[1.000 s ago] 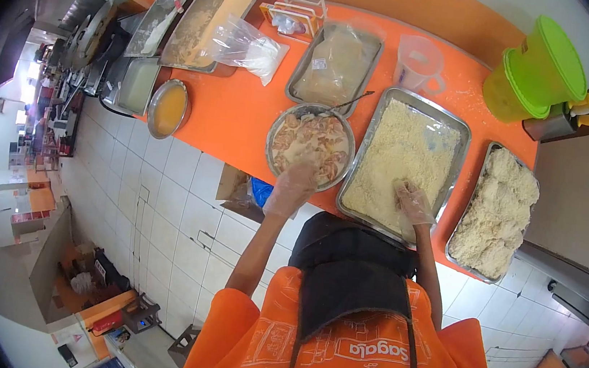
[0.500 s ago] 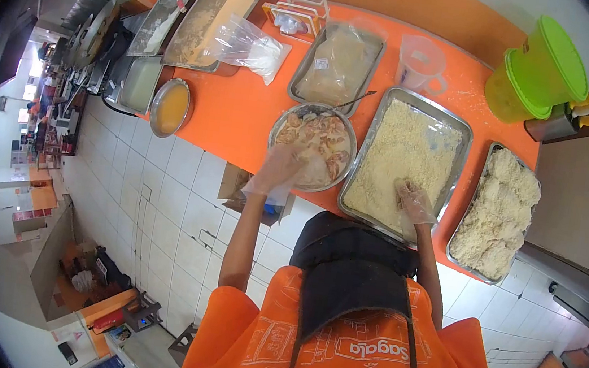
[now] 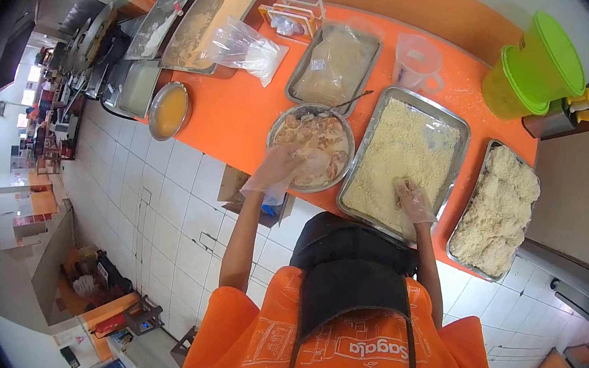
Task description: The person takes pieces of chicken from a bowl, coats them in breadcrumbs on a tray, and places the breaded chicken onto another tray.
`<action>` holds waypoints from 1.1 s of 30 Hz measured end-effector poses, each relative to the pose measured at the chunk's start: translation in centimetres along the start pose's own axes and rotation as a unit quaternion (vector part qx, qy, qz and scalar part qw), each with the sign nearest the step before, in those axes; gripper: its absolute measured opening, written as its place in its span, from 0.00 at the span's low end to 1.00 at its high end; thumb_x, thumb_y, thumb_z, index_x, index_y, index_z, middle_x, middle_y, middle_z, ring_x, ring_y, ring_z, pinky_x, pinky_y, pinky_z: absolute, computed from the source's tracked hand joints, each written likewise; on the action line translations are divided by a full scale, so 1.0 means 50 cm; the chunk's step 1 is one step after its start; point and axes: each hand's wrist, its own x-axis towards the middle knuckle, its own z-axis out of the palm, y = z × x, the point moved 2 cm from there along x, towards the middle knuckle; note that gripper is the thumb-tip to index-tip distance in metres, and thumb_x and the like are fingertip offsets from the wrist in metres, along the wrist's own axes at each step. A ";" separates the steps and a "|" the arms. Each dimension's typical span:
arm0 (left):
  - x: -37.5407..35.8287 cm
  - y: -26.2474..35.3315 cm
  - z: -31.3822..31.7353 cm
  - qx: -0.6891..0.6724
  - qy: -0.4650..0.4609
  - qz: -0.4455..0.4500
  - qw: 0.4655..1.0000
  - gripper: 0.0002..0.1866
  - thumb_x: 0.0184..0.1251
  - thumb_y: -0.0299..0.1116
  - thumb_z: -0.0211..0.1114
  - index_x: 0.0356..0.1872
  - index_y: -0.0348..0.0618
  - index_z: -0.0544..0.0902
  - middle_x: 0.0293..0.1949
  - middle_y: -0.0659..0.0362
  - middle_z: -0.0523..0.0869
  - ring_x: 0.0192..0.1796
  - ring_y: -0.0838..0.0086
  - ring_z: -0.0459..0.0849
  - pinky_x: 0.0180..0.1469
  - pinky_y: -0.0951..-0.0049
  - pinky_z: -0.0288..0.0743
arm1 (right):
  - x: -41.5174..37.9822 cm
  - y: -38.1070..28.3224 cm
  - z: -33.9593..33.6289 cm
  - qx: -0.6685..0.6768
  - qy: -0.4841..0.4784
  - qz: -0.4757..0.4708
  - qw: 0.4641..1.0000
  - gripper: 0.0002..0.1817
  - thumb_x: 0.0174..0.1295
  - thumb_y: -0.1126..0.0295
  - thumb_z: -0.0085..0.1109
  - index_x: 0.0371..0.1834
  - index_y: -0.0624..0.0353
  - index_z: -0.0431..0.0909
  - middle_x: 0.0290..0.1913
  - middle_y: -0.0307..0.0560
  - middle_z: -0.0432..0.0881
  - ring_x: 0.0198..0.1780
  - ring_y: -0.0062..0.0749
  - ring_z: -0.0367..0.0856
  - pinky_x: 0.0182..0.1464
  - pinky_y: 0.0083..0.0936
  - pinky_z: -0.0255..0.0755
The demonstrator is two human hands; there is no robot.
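My left hand [image 3: 274, 169], in a clear plastic glove, reaches over the near left rim of a round metal bowl [image 3: 349, 133]. Pieces of what looks like raw chicken [image 3: 326, 131] lie in pale liquid there. Its fingertips are beside a pale piece, too indistinct to show a grip. In another clear glove, my right hand [image 3: 414, 200] rests in the pale crumbs [image 3: 391, 162] of a large metal tray [image 3: 459, 155], close to its near right side. The fingers are slightly apart and bent down into the crumbs. A thin dark handle [image 3: 353, 101] leans on the bowl's far rim.
A tray of heaped crumb-coated pieces [image 3: 497, 207] stands at the right. Behind are a bagged tray [image 3: 333, 65], a measuring jug [image 3: 417, 61] and green tubs [image 3: 549, 57]. Leftward lie a white powder bag [image 3: 251, 55] and a bowl of orange liquid [image 3: 170, 110]. Tiled floor lies below the counter.
My left hand has shifted slightly over the bowl, and the pale piece by its fingertips shows more clearly. My right hand stays at the same spot in the crumbs.
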 end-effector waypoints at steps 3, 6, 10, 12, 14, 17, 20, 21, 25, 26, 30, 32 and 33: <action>0.004 0.010 0.006 0.101 0.014 -0.039 0.994 0.17 0.59 0.35 0.65 0.47 0.36 0.82 0.43 0.42 0.85 0.44 0.49 0.84 0.47 0.57 0.77 | -0.001 -0.010 -0.004 -0.027 0.001 -0.016 0.999 0.15 0.67 0.56 0.55 0.31 0.56 0.75 0.22 0.36 0.70 0.26 0.20 0.68 0.28 0.28 0.64; -0.010 0.031 0.002 0.173 0.141 -0.019 0.974 0.14 0.56 0.34 0.64 0.39 0.36 0.83 0.37 0.44 0.85 0.41 0.49 0.84 0.46 0.54 0.77 | 0.005 0.007 -0.006 -0.072 0.004 -0.047 0.996 0.16 0.68 0.55 0.53 0.31 0.55 0.74 0.21 0.34 0.69 0.25 0.20 0.67 0.28 0.29 0.64; -0.034 0.089 -0.016 0.262 0.186 0.063 0.945 0.10 0.56 0.32 0.63 0.35 0.36 0.82 0.34 0.43 0.84 0.41 0.51 0.84 0.45 0.55 0.77 | 0.012 0.022 -0.003 -0.050 -0.026 -0.007 0.998 0.19 0.69 0.52 0.51 0.34 0.58 0.74 0.22 0.35 0.71 0.26 0.22 0.69 0.29 0.28 0.65; -0.029 0.109 -0.002 0.241 0.124 0.025 0.962 0.09 0.56 0.31 0.62 0.35 0.37 0.82 0.35 0.44 0.84 0.42 0.52 0.83 0.45 0.56 0.77 | 0.011 0.019 0.002 -0.011 -0.033 0.009 0.999 0.20 0.69 0.51 0.51 0.34 0.59 0.75 0.23 0.35 0.71 0.26 0.22 0.70 0.30 0.27 0.66; -0.020 0.112 0.040 0.165 0.064 -0.045 0.983 0.10 0.57 0.31 0.60 0.37 0.38 0.83 0.38 0.44 0.84 0.43 0.53 0.83 0.46 0.56 0.76 | 0.007 0.018 0.004 0.019 -0.027 0.013 0.999 0.20 0.69 0.51 0.52 0.33 0.59 0.75 0.23 0.34 0.71 0.26 0.21 0.70 0.29 0.26 0.65; -0.023 0.040 0.120 0.230 0.102 0.085 0.964 0.11 0.57 0.31 0.58 0.37 0.37 0.82 0.37 0.43 0.83 0.44 0.54 0.82 0.48 0.57 0.75 | -0.001 -0.001 0.000 0.041 -0.028 0.010 0.999 0.20 0.69 0.51 0.52 0.33 0.59 0.75 0.22 0.34 0.70 0.25 0.21 0.70 0.28 0.25 0.66; -0.040 0.102 0.094 0.206 0.122 0.097 0.966 0.11 0.57 0.32 0.58 0.38 0.38 0.82 0.37 0.44 0.83 0.44 0.55 0.83 0.50 0.57 0.75 | 0.004 0.033 -0.001 -0.013 0.022 -0.022 0.999 0.12 0.66 0.60 0.55 0.32 0.57 0.74 0.21 0.37 0.71 0.23 0.22 0.69 0.25 0.27 0.63; -0.040 0.093 0.107 0.272 0.125 0.123 0.946 0.10 0.57 0.33 0.59 0.36 0.39 0.82 0.36 0.47 0.82 0.44 0.56 0.82 0.49 0.58 0.75 | 0.004 0.030 -0.003 -0.038 0.015 -0.007 0.999 0.12 0.66 0.60 0.55 0.32 0.57 0.74 0.21 0.38 0.71 0.23 0.23 0.70 0.25 0.28 0.63; -0.030 0.068 0.147 0.390 0.138 0.152 0.898 0.07 0.60 0.34 0.60 0.34 0.43 0.83 0.35 0.52 0.80 0.44 0.57 0.82 0.46 0.59 0.76 | 0.020 0.053 0.007 -0.031 0.003 -0.028 0.999 0.14 0.66 0.57 0.54 0.31 0.58 0.75 0.20 0.40 0.71 0.24 0.25 0.70 0.26 0.29 0.62; -0.026 0.072 0.151 0.382 0.141 0.144 0.902 0.07 0.60 0.33 0.60 0.34 0.43 0.83 0.35 0.52 0.80 0.43 0.57 0.82 0.45 0.59 0.77 | 0.025 0.080 0.007 -0.003 0.008 -0.050 0.999 0.15 0.66 0.56 0.54 0.31 0.57 0.75 0.20 0.40 0.71 0.24 0.26 0.70 0.26 0.30 0.62; -0.023 0.076 0.157 0.321 0.137 0.083 0.933 0.07 0.60 0.31 0.57 0.38 0.44 0.78 0.32 0.56 0.81 0.40 0.62 0.83 0.43 0.62 0.77 | 0.005 0.026 -0.002 -0.049 0.005 0.010 0.999 0.17 0.67 0.55 0.54 0.31 0.58 0.76 0.20 0.39 0.72 0.23 0.24 0.71 0.26 0.28 0.64; -0.027 0.079 0.147 0.326 0.163 0.110 0.925 0.07 0.60 0.31 0.57 0.38 0.44 0.78 0.32 0.56 0.81 0.39 0.62 0.83 0.42 0.62 0.78 | -0.004 0.005 -0.007 -0.026 -0.008 0.004 1.000 0.20 0.68 0.51 0.53 0.32 0.59 0.78 0.19 0.39 0.75 0.22 0.21 0.74 0.27 0.25 0.68; -0.022 0.069 0.149 0.346 0.156 0.110 0.919 0.07 0.60 0.31 0.58 0.37 0.44 0.79 0.32 0.55 0.81 0.39 0.62 0.83 0.41 0.62 0.78 | -0.002 0.009 -0.006 -0.017 -0.038 -0.030 0.999 0.18 0.68 0.55 0.52 0.30 0.58 0.78 0.20 0.39 0.75 0.23 0.24 0.73 0.28 0.27 0.68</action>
